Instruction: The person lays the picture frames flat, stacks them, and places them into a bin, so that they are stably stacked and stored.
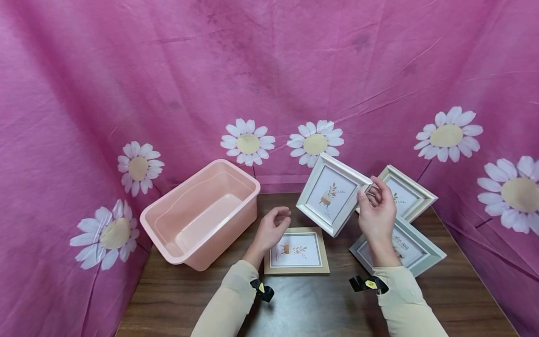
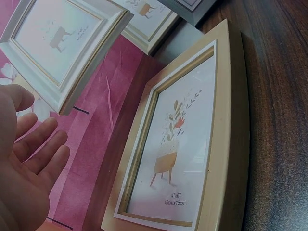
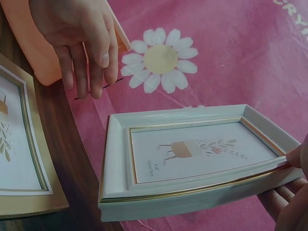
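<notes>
My right hand (image 1: 378, 213) grips a white picture frame (image 1: 330, 194) by its right edge, thumb on the front and fingers behind. The frame is tilted, raised over the table, its plant print facing me. My left hand (image 1: 273, 229) hovers with relaxed fingers, empty, over the left edge of a gold-tan picture frame (image 1: 296, 270) lying flat. In the left wrist view, the left fingers (image 2: 41, 144) are loosely spread below the white frame (image 2: 91, 53). Behind my right hand lie a cream picture frame (image 1: 423, 199) and a grey-green picture frame (image 1: 431, 257), both partly hidden by that hand and wrist.
A pink plastic bin (image 1: 200, 252), with nothing inside, stands at the left of the brown wooden table (image 1: 303, 309). A pink curtain (image 1: 269, 70) printed with white daisies closes in the back and sides of the table.
</notes>
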Motion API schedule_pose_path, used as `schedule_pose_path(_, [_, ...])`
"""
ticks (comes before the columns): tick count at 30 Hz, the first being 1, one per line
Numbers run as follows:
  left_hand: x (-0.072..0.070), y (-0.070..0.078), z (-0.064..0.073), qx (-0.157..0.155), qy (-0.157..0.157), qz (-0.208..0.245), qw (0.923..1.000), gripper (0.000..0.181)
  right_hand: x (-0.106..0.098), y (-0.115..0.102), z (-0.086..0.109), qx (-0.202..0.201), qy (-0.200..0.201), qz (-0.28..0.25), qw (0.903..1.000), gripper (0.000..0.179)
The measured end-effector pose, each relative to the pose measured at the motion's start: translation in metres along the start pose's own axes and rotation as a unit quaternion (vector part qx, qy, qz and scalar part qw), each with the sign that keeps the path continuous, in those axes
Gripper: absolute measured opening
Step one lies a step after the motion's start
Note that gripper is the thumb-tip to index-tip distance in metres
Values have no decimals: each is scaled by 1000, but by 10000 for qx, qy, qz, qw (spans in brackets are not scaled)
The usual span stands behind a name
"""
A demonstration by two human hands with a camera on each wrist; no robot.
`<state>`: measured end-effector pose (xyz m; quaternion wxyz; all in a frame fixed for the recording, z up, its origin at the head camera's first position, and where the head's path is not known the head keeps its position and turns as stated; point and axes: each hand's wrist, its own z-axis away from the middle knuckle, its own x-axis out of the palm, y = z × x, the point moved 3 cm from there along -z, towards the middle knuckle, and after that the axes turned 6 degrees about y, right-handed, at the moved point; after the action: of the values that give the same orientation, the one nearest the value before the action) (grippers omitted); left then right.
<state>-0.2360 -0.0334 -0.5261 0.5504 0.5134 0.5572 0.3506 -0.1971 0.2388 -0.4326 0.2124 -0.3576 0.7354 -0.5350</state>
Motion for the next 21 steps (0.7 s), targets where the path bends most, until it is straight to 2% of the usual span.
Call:
schedule_pose_path(10, [-1,2,-1,120,141,35,9998,41,-2,-5,4,210,-124,64,9997,49])
schedule_pose_path(21, [-2,5,-1,204,328,253,9989,38,-2,-12,12,189,-396,88,9990,50])
